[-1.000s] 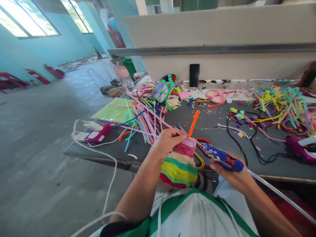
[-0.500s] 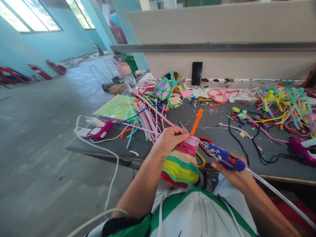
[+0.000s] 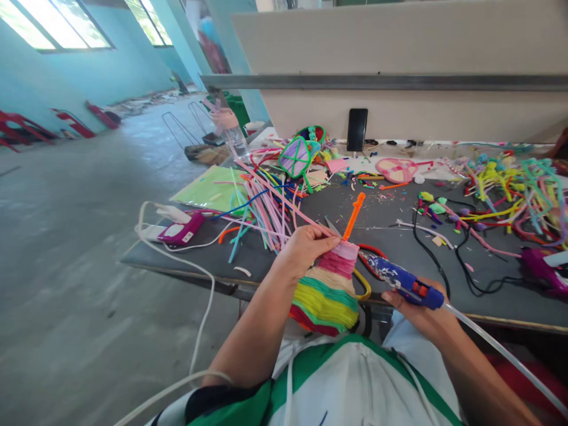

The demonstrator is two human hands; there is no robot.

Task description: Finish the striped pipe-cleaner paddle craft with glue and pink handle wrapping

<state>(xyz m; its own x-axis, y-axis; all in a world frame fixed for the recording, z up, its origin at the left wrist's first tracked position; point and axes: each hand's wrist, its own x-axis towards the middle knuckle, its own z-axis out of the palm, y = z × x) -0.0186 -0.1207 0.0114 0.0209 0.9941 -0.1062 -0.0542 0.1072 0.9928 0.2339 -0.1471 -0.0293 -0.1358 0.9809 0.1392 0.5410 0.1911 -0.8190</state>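
My left hand (image 3: 306,251) pinches a long pink pipe cleaner (image 3: 290,206) at the top edge of a striped pipe-cleaner piece (image 3: 331,290), which has pink, beige, teal, yellow and red bands. An orange twisted stem (image 3: 354,216) sticks up from that edge. In my right hand (image 3: 421,313) is a blue hot glue gun (image 3: 402,281) with a clear glue stick (image 3: 501,349) coming out of its back. The gun's nozzle points left, close to the piece's upper right corner but slightly apart from it. Scissors with yellow and red handles (image 3: 362,285) lie partly hidden behind the piece.
Loose pipe cleaners (image 3: 268,219) lie left of centre, near a green packet (image 3: 213,192). A purple power strip (image 3: 183,229) with a white cord sits at the left edge. A phone (image 3: 357,130) leans at the back. Black cords (image 3: 437,260) and a colourful pile (image 3: 510,189) occupy the right.
The glue gun's nozzle has drawn slightly away from the piece's top right corner. My left hand keeps its pinch; the whole view has shifted a little.
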